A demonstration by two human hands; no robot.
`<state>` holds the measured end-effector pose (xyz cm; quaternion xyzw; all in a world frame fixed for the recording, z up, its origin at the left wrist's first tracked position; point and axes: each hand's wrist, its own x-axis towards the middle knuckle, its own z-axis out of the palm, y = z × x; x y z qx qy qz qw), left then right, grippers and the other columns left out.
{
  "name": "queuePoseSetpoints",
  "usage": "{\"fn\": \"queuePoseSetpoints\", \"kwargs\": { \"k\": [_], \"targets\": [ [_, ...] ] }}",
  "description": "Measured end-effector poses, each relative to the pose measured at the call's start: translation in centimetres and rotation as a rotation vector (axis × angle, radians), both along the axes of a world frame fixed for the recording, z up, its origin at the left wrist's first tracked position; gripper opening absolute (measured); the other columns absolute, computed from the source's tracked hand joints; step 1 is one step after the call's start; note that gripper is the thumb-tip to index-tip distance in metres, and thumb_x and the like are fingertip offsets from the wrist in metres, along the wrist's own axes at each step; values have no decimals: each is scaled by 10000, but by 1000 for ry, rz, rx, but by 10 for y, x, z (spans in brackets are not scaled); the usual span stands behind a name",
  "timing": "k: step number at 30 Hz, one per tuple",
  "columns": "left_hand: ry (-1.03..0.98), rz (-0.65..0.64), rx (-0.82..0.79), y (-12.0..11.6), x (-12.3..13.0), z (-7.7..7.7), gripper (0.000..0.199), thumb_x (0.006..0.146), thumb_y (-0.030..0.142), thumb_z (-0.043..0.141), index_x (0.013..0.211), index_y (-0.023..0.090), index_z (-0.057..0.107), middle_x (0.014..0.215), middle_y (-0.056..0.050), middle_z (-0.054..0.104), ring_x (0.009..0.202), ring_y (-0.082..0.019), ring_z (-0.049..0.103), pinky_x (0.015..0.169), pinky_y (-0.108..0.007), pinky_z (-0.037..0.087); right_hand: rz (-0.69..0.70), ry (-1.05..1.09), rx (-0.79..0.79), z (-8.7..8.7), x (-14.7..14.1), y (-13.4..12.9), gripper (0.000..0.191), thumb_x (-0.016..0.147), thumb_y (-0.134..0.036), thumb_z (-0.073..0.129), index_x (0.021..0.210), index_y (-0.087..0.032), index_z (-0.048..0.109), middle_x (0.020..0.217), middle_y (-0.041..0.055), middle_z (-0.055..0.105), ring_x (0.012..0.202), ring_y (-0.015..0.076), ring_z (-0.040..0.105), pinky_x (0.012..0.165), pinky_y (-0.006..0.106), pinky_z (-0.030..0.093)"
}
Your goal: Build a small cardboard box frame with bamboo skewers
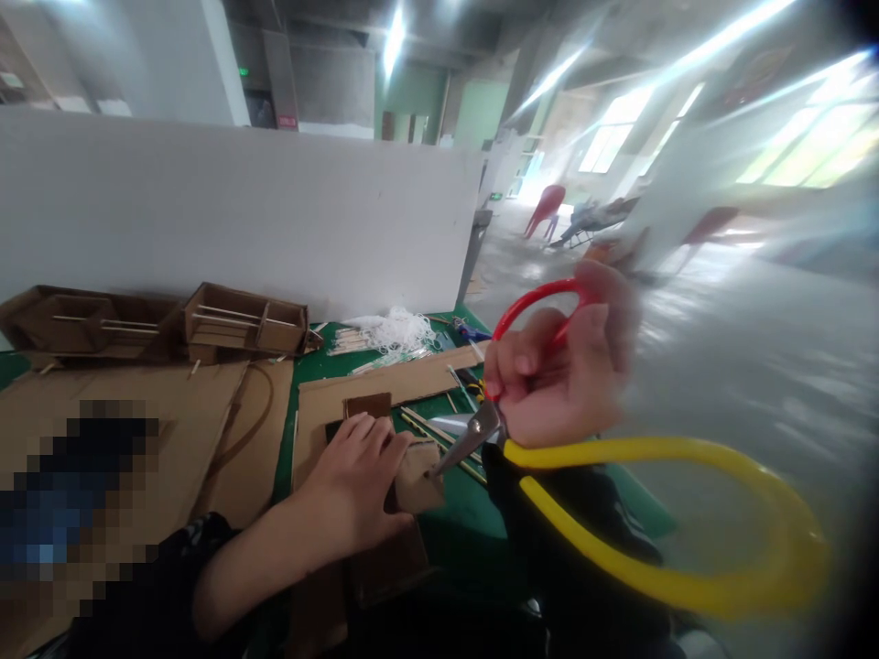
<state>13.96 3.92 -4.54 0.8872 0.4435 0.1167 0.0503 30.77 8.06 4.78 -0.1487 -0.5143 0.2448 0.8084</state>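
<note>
One long white partition (240, 210) stands along the far edge of the green table (467, 513). Wide cardboard sheets (157, 394) cover the table's left part; a pixelated patch there cannot be made out. Two open cardboard boxes (116, 320), crossed by thin sticks, sit end to end toward the far left corner. Scissors (481, 426) with one red and one yellow handle reach in over the right edge; their blades stand apart, one tip touching the small cardboard piece (420, 476) near the table's near edge. The right hand (556, 375) is blurred, its fingers curled closed around the red handle. The left hand (357, 476) is partly open, fingers bent and thumb apart, resting over the cardboard beside that piece. A tangled white heap (402, 331) lies near the far right corner, with pale sticks (349, 340) just left of it. Between the small piece and the right edge lie a few thin rods (436, 430), partly behind the blades.
</note>
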Motion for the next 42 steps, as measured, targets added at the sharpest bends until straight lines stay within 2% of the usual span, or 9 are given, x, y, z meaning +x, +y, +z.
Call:
{"fn": "queuePoseSetpoints", "kwargs": {
  "k": [5, 14, 23, 34, 42],
  "targets": [
    [24, -1, -7, 0, 1, -2, 738, 705, 525, 733, 1313, 198, 472, 1220, -112, 525, 1188, -334, 450, 1060, -509, 332, 77, 9, -55, -6, -5, 0, 207, 980, -332, 441, 1111, -320, 600, 504, -75, 371, 296, 76, 216, 259, 222, 241],
    [56, 25, -85, 4, 5, 8, 741, 709, 593, 698, 1299, 183, 519, 1169, -122, 555, 1165, -356, 488, 1061, -537, 334, 55, 7, -61, -7, -16, -2, 185, 977, -308, 440, 1059, -295, 606, 489, -72, 362, 309, 89, 232, 255, 235, 219],
    [8, 10, -185, 4, 5, 5, 759, 715, 642, 654, 1311, 195, 510, 1236, -124, 564, 1235, -353, 480, 1108, -536, 300, 81, -5, -83, -11, -14, 0, 209, 992, -306, 413, 1103, -303, 590, 510, -71, 364, 311, 89, 224, 254, 237, 221],
    [7, 8, -177, 5, 3, 0, 758, 717, 658, 639, 1309, 201, 513, 1265, -129, 566, 1253, -341, 479, 1134, -533, 272, 72, 14, -103, -11, -18, 1, 190, 980, -322, 442, 1101, -291, 585, 499, -79, 368, 309, 87, 226, 253, 235, 213],
    [15, -5, -139, 9, 2, -6, 732, 737, 656, 624, 1297, 196, 520, 1268, -134, 580, 1240, -350, 492, 1101, -533, 314, 75, 13, -114, -13, -22, 1, 184, 958, -391, 497, 1070, -282, 594, 494, -79, 366, 324, 85, 230, 270, 232, 197]
  ]
}}
